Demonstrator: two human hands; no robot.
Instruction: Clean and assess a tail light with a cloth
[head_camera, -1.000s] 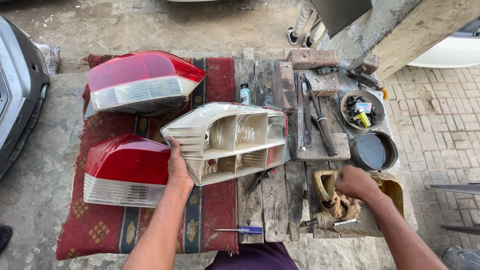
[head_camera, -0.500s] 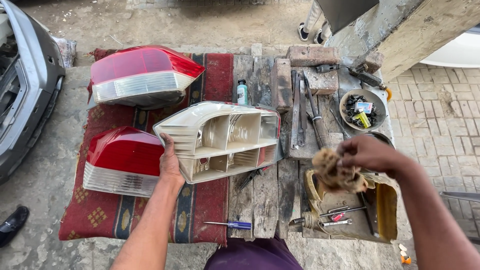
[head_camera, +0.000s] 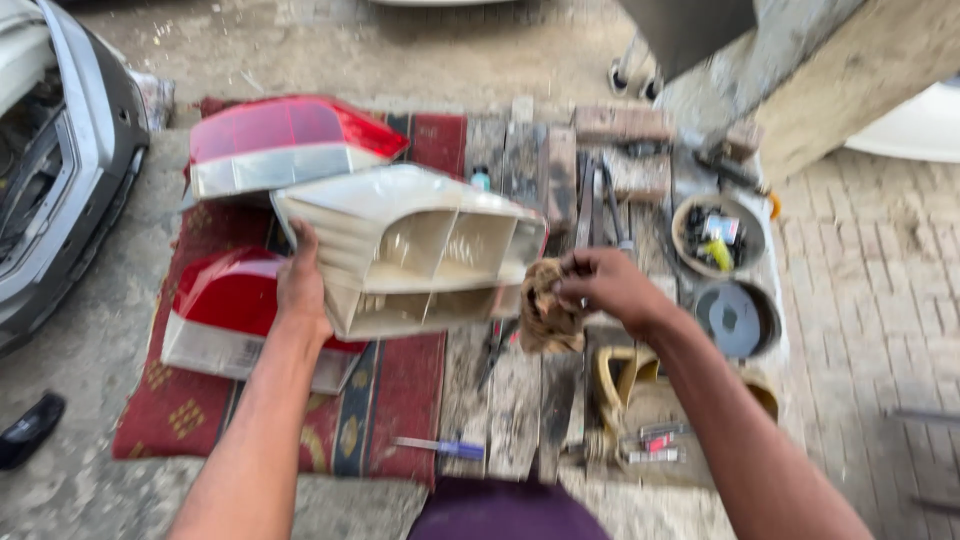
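Head view. Left hand (head_camera: 303, 285) extended forward, fingers closed on the left edge of the cream lamp housing (head_camera: 415, 250), tilted above the red rug (head_camera: 400, 385). Right hand (head_camera: 605, 285) pinches a brown rag (head_camera: 547, 310) against the housing's right end. Two red tail lamps (head_camera: 285, 140) lie left of the housing. A round tin (head_camera: 718, 232) of small packets and a dark lid (head_camera: 735, 318) sit right of it.

Layout around the lamp housing (head_camera: 410, 255) I'm holding over the rug (head_camera: 400, 390).
My left hand (head_camera: 300, 285) is at its left end, my right hand (head_camera: 605, 285) with a rag (head_camera: 545, 315) at its right end; one tail lamp (head_camera: 285, 145) lies behind it, another (head_camera: 220, 315) left-front; a screwdriver (head_camera: 440, 447) in front, a bowl of bits (head_camera: 718, 235) on the planks (head_camera: 520, 390) right.
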